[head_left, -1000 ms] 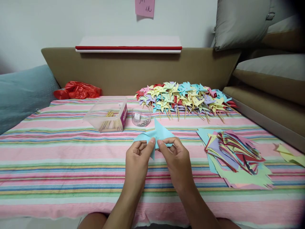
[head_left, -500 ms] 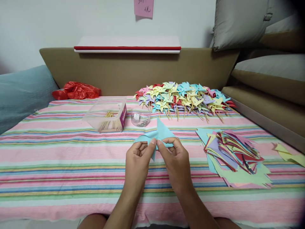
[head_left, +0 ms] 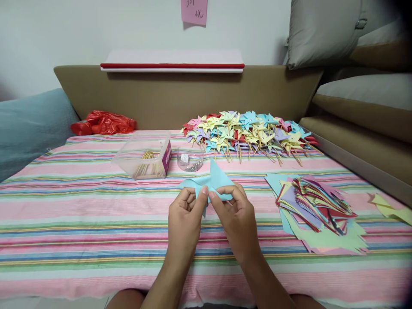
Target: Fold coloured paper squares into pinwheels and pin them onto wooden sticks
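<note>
A light-blue paper pinwheel (head_left: 219,178), its blades partly folded, is held up between both hands over the striped cloth. My left hand (head_left: 186,214) pinches it from the left, thumb near the middle. From the right, my right hand (head_left: 236,214) grips it with the thumb close beside the other one. Fingers hide part of the lower blades. Just beyond the paper stand a small clear tub (head_left: 190,162) with little metal pins and a clear plastic box (head_left: 144,159) holding thin wooden sticks.
Finished pinwheels (head_left: 247,131) on sticks lie heaped at the back right. Stacks of coloured paper (head_left: 317,210) sit to the right, with dark scissors or a similar tool on top. Yellow paper scraps (head_left: 391,210) lie farther right. A red plastic bag (head_left: 104,123) rests at the back left.
Both hands have shifted very slightly left with the pinwheel. The thumbs now press slightly lower and more of its folded middle shows.
</note>
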A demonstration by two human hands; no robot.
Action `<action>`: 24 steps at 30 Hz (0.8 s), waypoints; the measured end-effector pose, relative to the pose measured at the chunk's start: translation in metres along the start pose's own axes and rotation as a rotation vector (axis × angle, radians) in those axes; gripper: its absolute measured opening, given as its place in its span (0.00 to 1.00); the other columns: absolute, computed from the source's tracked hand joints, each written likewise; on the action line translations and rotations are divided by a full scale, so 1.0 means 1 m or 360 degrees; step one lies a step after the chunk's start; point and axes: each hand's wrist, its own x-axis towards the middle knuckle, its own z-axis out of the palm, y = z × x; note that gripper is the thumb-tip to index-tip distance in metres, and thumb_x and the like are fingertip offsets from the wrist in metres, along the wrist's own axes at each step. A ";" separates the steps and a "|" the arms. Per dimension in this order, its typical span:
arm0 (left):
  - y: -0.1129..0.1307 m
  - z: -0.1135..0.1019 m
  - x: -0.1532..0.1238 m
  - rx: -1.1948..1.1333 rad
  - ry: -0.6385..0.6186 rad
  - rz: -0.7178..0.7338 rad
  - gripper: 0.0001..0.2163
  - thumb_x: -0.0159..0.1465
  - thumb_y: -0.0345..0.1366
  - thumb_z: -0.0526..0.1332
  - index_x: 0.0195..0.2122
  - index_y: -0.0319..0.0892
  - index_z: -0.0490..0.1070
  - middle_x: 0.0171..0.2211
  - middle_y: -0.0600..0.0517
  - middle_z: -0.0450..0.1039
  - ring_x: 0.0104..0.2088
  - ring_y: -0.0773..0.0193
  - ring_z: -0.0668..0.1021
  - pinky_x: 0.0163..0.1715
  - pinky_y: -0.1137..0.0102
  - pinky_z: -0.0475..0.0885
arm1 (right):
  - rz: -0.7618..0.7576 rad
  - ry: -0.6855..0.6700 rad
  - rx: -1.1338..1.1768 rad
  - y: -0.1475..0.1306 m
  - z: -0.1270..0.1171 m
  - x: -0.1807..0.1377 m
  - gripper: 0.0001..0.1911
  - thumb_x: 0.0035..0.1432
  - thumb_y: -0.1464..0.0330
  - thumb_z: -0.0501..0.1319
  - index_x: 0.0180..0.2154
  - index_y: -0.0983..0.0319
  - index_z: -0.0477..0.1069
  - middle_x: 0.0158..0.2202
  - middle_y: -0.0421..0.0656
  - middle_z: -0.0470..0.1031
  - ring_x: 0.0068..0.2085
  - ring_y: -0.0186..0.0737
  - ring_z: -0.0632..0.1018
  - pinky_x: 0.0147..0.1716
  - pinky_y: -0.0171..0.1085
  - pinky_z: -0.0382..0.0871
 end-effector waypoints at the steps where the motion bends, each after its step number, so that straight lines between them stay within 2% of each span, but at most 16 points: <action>1: 0.000 -0.001 0.001 -0.0028 0.0007 -0.0011 0.12 0.62 0.42 0.69 0.29 0.40 0.69 0.26 0.57 0.68 0.27 0.71 0.68 0.28 0.77 0.64 | -0.0050 -0.0057 -0.0044 -0.001 -0.002 0.001 0.09 0.57 0.62 0.68 0.35 0.59 0.73 0.47 0.44 0.67 0.38 0.39 0.78 0.35 0.38 0.77; 3: -0.001 -0.003 0.002 -0.0104 0.0019 -0.0049 0.11 0.61 0.42 0.69 0.30 0.40 0.71 0.25 0.57 0.68 0.26 0.71 0.67 0.28 0.77 0.63 | -0.0206 -0.0182 -0.0217 -0.002 -0.009 0.003 0.09 0.56 0.65 0.69 0.37 0.58 0.73 0.51 0.46 0.66 0.48 0.45 0.77 0.44 0.42 0.77; 5: -0.002 -0.006 0.004 -0.0185 0.0009 -0.0099 0.10 0.61 0.41 0.69 0.31 0.41 0.73 0.25 0.57 0.69 0.25 0.72 0.67 0.26 0.77 0.63 | -0.0414 -0.0302 -0.0460 -0.001 -0.017 0.007 0.08 0.55 0.68 0.70 0.38 0.57 0.74 0.55 0.48 0.65 0.57 0.50 0.73 0.53 0.47 0.73; 7: -0.002 -0.007 0.005 -0.0223 -0.0006 -0.0136 0.09 0.60 0.40 0.70 0.31 0.41 0.74 0.24 0.58 0.69 0.24 0.72 0.67 0.26 0.77 0.62 | -0.0593 -0.0384 -0.0635 0.000 -0.023 0.011 0.06 0.56 0.69 0.69 0.37 0.57 0.75 0.57 0.49 0.65 0.60 0.51 0.70 0.56 0.49 0.69; 10: -0.003 -0.008 0.006 -0.0185 -0.0006 -0.0122 0.09 0.60 0.40 0.70 0.30 0.41 0.74 0.25 0.57 0.71 0.24 0.71 0.68 0.27 0.77 0.64 | -0.0692 -0.0388 -0.0698 0.002 -0.027 0.014 0.01 0.60 0.67 0.67 0.35 0.57 0.76 0.57 0.49 0.66 0.59 0.50 0.71 0.55 0.48 0.69; 15: 0.000 -0.005 0.005 -0.0117 -0.0033 -0.0068 0.10 0.60 0.40 0.70 0.30 0.41 0.74 0.29 0.54 0.76 0.33 0.66 0.75 0.36 0.74 0.69 | -0.0645 -0.0328 -0.0676 0.003 -0.028 0.014 0.03 0.60 0.65 0.67 0.35 0.56 0.77 0.58 0.49 0.66 0.59 0.51 0.72 0.55 0.50 0.68; 18: 0.002 -0.005 0.004 -0.0058 -0.0026 -0.0025 0.10 0.60 0.41 0.69 0.29 0.41 0.72 0.28 0.54 0.74 0.32 0.67 0.74 0.35 0.74 0.68 | -0.0587 -0.0319 -0.0635 0.000 -0.027 0.014 0.04 0.58 0.65 0.68 0.35 0.57 0.75 0.58 0.49 0.66 0.62 0.51 0.69 0.58 0.51 0.66; 21: 0.002 -0.008 0.004 0.0100 0.0007 0.0063 0.13 0.62 0.42 0.68 0.27 0.42 0.68 0.24 0.56 0.68 0.27 0.68 0.69 0.29 0.75 0.65 | -0.0399 -0.0230 -0.0365 -0.003 -0.026 0.013 0.14 0.55 0.62 0.70 0.42 0.56 0.71 0.58 0.50 0.67 0.61 0.52 0.70 0.55 0.50 0.68; 24: 0.003 -0.009 0.003 0.0269 -0.0031 0.0189 0.13 0.64 0.42 0.66 0.27 0.42 0.68 0.25 0.56 0.67 0.28 0.67 0.69 0.29 0.74 0.64 | -0.0055 -0.0096 -0.0041 -0.005 -0.026 0.015 0.29 0.53 0.59 0.71 0.54 0.53 0.64 0.54 0.48 0.73 0.52 0.49 0.77 0.49 0.48 0.73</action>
